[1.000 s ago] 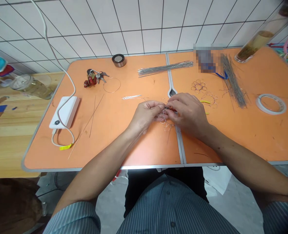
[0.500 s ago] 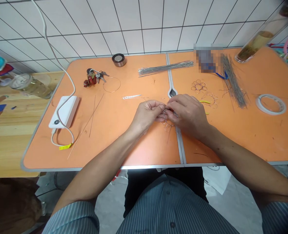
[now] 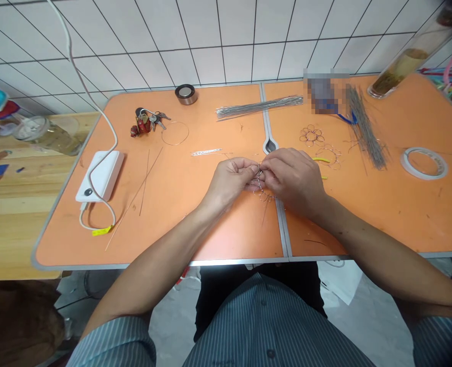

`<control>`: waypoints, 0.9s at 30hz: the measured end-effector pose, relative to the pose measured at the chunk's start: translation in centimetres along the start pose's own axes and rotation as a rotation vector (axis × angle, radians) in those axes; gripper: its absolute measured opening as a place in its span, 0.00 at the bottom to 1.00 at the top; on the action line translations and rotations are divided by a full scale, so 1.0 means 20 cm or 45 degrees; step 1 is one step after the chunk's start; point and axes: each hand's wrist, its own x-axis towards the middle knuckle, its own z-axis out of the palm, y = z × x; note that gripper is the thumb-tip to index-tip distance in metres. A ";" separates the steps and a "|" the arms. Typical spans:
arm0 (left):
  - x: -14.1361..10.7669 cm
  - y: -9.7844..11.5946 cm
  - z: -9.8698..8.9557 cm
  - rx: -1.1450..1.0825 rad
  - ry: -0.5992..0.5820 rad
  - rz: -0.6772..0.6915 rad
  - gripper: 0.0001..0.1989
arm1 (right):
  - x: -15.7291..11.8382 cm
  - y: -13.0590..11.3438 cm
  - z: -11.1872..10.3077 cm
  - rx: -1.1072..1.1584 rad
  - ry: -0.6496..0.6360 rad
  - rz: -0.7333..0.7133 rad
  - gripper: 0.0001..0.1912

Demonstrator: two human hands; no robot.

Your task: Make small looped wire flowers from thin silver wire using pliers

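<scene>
Thin looped wire (image 3: 263, 193) hangs between my two hands over the middle of the orange table (image 3: 226, 229). My left hand (image 3: 233, 178) is closed, pinching the wire between thumb and forefinger. From the other side my right hand (image 3: 295, 176) is closed on the same wire, its fingertips meeting the left ones. Part of the wire is hidden by my fingers. Just beyond my right hand lie a flower-shaped wire piece (image 3: 312, 134) and a second looped wire (image 3: 328, 155). Yellow handle ends (image 3: 321, 159) stick out beside my right hand; the rest of that tool is covered.
Bundles of straight wire (image 3: 259, 107) and darker wire (image 3: 367, 130) lie at the back. A tape roll (image 3: 186, 94), keys (image 3: 155, 120), a white power bank (image 3: 100, 176) with cable, a white ring roll (image 3: 424, 163) and a glass jar (image 3: 400, 71) are around the table.
My right fingers have shifted slightly, leaving more of the looped wire showing between the hands. Both hands stay in nearly the same place.
</scene>
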 end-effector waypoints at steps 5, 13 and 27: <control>0.01 0.00 -0.01 0.010 0.008 0.010 0.05 | 0.00 0.01 -0.01 0.095 -0.043 0.004 0.08; 0.02 0.00 -0.01 0.036 0.021 0.014 0.05 | 0.00 0.00 -0.01 0.076 -0.051 0.004 0.05; 0.00 0.01 -0.02 0.093 -0.036 -0.043 0.10 | 0.01 0.03 -0.02 0.115 -0.030 0.031 0.10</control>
